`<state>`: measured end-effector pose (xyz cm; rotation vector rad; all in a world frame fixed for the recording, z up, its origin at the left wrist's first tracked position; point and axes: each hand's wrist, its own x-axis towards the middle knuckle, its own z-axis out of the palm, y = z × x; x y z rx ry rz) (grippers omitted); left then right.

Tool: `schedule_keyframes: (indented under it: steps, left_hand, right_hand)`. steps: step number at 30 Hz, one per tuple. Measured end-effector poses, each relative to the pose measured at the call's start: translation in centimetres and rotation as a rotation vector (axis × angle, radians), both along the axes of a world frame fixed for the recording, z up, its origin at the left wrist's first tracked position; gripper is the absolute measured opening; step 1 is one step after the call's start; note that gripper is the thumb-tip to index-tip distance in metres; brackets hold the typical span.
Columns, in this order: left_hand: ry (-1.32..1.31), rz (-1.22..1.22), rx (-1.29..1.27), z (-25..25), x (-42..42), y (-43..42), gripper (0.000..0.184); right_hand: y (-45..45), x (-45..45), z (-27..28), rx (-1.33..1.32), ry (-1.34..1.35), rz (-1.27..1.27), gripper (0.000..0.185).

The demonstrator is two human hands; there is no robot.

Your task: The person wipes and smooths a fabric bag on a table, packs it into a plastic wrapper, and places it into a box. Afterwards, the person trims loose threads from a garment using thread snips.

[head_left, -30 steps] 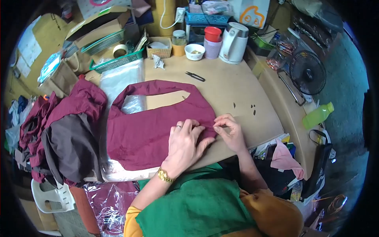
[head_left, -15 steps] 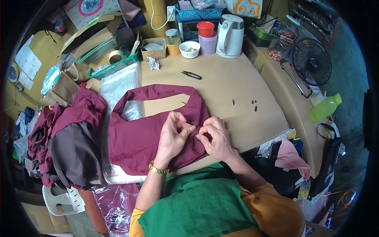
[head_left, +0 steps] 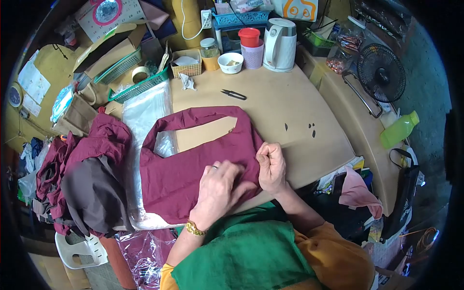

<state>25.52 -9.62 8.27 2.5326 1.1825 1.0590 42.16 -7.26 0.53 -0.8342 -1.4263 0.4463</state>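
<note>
A maroon cloth bag (head_left: 183, 174) lies flat on the brown-covered table (head_left: 290, 101), its handle loop toward the back. My left hand (head_left: 220, 188) rests on the bag's right part, fingers spread and slightly blurred. At the bag's right edge my right hand (head_left: 271, 168) is closed, thumb pressed on the fingers; what it pinches, if anything, is too small to make out. Black thread snips (head_left: 234, 94) lie behind the bag. Clear plastic sleeves (head_left: 145, 108) run under its left side.
Maroon and dark grey fabric (head_left: 94, 188) is heaped at the left. Along the back stand a green basket (head_left: 140, 89), a jar (head_left: 210, 50), a white bowl (head_left: 230, 63) and a kettle (head_left: 280, 46). A fan (head_left: 382, 72) and green bottle (head_left: 399, 129) are at the right.
My left hand has gone from a pinch beside my right hand to lying spread on the bag. My right hand has moved slightly right, to the bag's edge. The bag has shifted a little right.
</note>
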Motion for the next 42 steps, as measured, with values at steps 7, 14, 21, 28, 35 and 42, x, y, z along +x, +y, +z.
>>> schedule_keyframes:
  steps: [7, 14, 21, 28, 35, 42]
  left_hand:
    - [0.045, 0.004, -0.103, 0.0, -1.5, -0.3, 0.02]
    - [0.08, 0.171, -0.05, 0.0, -2.5, -0.1, 0.028]
    - [0.018, 0.136, -0.015, 1.8, -1.2, 1.7, 0.023]
    - [-0.118, 0.156, -0.091, 3.9, -2.2, 3.3, 0.013]
    - [-0.105, 0.137, -0.144, 3.4, -1.5, 3.6, 0.013]
    - [-0.258, 0.311, -0.065, 4.9, -4.7, 4.9, 0.013]
  right_hand:
    - [1.1, 0.1, -0.1, -0.145, 0.158, 0.004, 0.021]
    - [2.4, 2.3, 3.3, 0.054, -0.518, 0.237, 0.038]
    - [0.2, -0.2, 4.5, -0.044, -0.237, 0.11, 0.013]
    - [-2.1, 3.3, -2.2, -0.595, 0.365, 0.222, 0.023]
    - [-2.9, 1.2, -1.9, -0.787, 0.331, 0.446, 0.017]
    - [-2.5, 4.9, -2.2, -0.856, 0.45, 0.312, 0.018]
